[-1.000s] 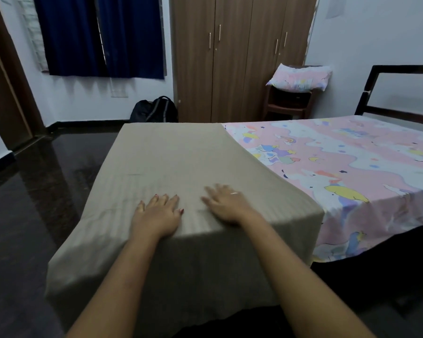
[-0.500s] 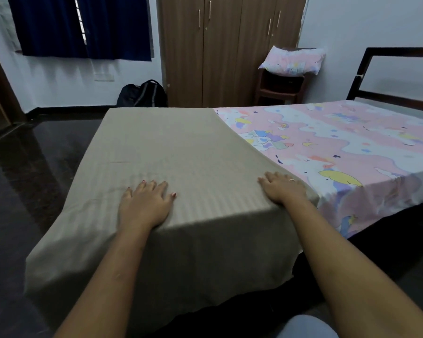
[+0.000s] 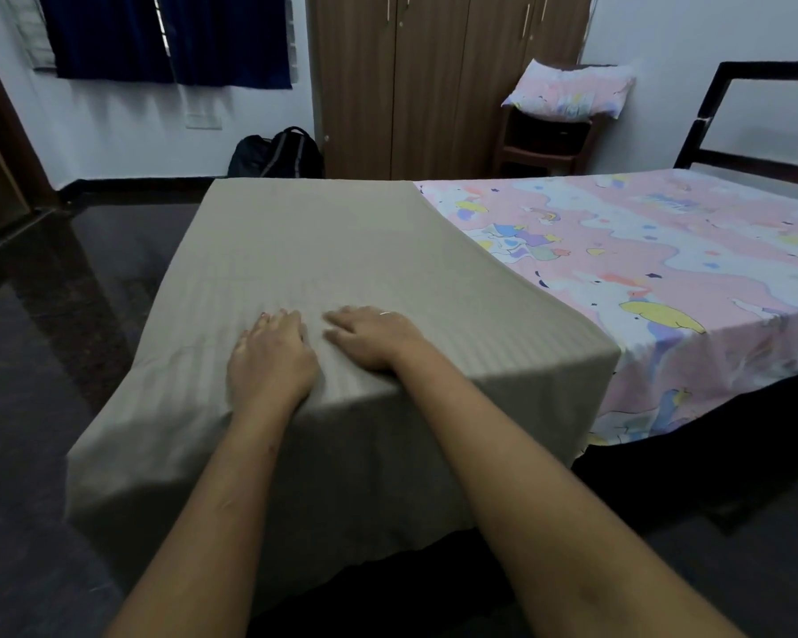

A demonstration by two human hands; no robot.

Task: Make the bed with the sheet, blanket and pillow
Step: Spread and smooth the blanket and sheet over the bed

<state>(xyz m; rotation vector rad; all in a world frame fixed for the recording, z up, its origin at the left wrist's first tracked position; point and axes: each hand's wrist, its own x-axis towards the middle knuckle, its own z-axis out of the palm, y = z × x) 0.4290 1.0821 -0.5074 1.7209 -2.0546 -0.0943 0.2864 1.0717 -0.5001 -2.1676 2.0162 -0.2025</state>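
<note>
Two bare arms reach out over the near edge of the bed. The left hand [image 3: 270,356] lies flat on the tan blanket [image 3: 342,250], palm down, with its fingers [image 3: 286,320] straight and close together. It holds nothing; it just presses on the cloth. The right hand [image 3: 374,338] lies flat on the blanket too, just beside the left one, with a small gap between them. Its fingers are straight and point a little to the left. It grips nothing. There is a thin ring [image 3: 384,312] on one of its fingers. The blanket has faint stripes. It is spread smooth over the left part of the bed and hangs down over the near side and the left side. The pink sheet [image 3: 641,250], with its white, yellow and blue shapes, covers the right part of the bed and hangs over the near side as well. The blanket's right edge lies on top of the sheet. The pillow [image 3: 567,92] has the same pink print. It is not on the bed; it sits on a small wooden stand [image 3: 544,147] by the far wall, next to the brown wardrobe [image 3: 434,85]. The dark headboard [image 3: 710,112] stands at the right end of the bed. A black backpack [image 3: 277,154] sits on the dark shiny floor [image 3: 42,315] against the wall, under the blue curtains [image 3: 157,39].
</note>
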